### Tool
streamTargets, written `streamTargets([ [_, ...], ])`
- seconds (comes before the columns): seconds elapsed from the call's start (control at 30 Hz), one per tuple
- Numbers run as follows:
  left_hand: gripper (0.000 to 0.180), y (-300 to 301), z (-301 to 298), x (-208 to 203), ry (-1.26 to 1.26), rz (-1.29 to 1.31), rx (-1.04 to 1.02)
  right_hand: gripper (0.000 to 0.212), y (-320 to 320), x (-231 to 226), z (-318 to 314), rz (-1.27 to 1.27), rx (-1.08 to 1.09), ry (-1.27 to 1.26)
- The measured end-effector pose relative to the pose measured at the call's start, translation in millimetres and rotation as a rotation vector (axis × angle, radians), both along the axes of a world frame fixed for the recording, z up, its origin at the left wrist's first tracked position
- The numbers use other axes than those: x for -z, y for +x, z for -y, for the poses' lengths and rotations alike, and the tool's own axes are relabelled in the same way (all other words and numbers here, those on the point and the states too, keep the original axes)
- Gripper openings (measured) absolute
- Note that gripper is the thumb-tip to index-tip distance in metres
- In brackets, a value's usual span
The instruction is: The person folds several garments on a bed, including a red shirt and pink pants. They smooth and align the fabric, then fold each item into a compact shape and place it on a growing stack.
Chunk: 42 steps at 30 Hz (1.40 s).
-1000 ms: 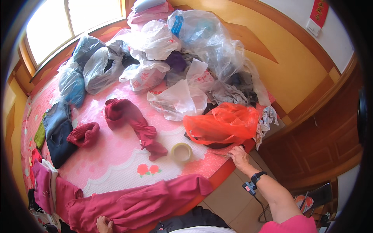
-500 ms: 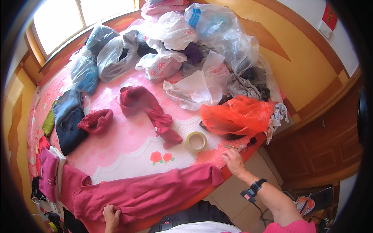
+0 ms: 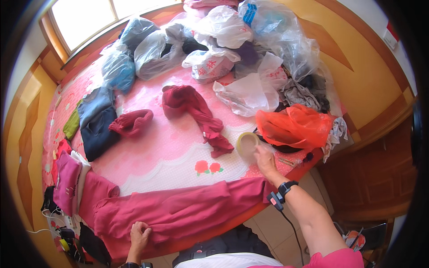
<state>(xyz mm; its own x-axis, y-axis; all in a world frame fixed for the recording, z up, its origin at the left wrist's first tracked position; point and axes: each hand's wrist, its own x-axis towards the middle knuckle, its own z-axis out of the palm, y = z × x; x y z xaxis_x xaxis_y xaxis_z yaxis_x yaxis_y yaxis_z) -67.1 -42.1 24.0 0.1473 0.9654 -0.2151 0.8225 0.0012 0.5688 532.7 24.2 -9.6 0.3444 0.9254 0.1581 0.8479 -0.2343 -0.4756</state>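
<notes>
A long dark pink garment point(image 3: 187, 207) lies stretched along the near edge of the bed. On its near left part rests my left hand point(image 3: 140, 235), fingers curled and closed on the cloth. Over at the right, my right hand point(image 3: 265, 161) grips the near right rim of a yellowish roll of tape point(image 3: 241, 147), which looks tilted up from the bedcover. The fingertips are partly hidden by the hand. Beyond the tape lies a twisted dark red garment point(image 3: 196, 109). A small flat item point(image 3: 286, 162) sits just right of my right hand.
A red plastic bag point(image 3: 295, 127) lies beyond my right hand. Several filled plastic bags point(image 3: 223, 27) crowd the far side. Folded clothes point(image 3: 68, 178), a dark blue garment point(image 3: 98, 127) and a dark red knitted piece point(image 3: 133, 123) lie left. A cable point(image 3: 292, 230) hangs from my right wrist.
My right hand has moved from beside the small flat item to the roll of tape and taken hold of its rim. My left hand stays on the garment. The whole view has shifted.
</notes>
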Motion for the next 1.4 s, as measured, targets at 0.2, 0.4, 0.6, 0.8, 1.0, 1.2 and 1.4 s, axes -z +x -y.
streamTargets([
  [0.2, 0.014, -4, 0, -1, 0.004, -0.008, 0.041, 0.04, -66, -21, 4, 0.298, -0.274, 0.247],
  [0.4, 0.015, -13, 2, 4, 0.012, 0.061, 0.043, 0.028, -196, -22, 41, -0.052, -0.549, -0.034],
  [0.6, 0.008, -28, 12, 6, -0.011, 0.468, -0.158, 0.021, -178, -16, 51, -1.291, 0.211, 0.265],
  [0.8, 0.005, -23, 12, 5, -0.034, 0.398, -0.159, 0.032, -92, -23, 142, -0.222, 0.237, 0.066],
  [1.0, 0.006, -19, 6, -5, -0.096, 0.278, -0.126, 0.036, -63, -4, 193, 0.009, 0.296, -0.07],
  [1.2, 0.006, -22, 3, 2, -0.026, 0.239, -0.057, 0.012, 26, 12, 165, -0.897, 0.645, 0.461],
  [1.4, 0.006, -25, 5, 7, -0.001, 0.201, -0.055, 0.014, 83, 15, 149, -0.885, 0.91, 0.425],
])
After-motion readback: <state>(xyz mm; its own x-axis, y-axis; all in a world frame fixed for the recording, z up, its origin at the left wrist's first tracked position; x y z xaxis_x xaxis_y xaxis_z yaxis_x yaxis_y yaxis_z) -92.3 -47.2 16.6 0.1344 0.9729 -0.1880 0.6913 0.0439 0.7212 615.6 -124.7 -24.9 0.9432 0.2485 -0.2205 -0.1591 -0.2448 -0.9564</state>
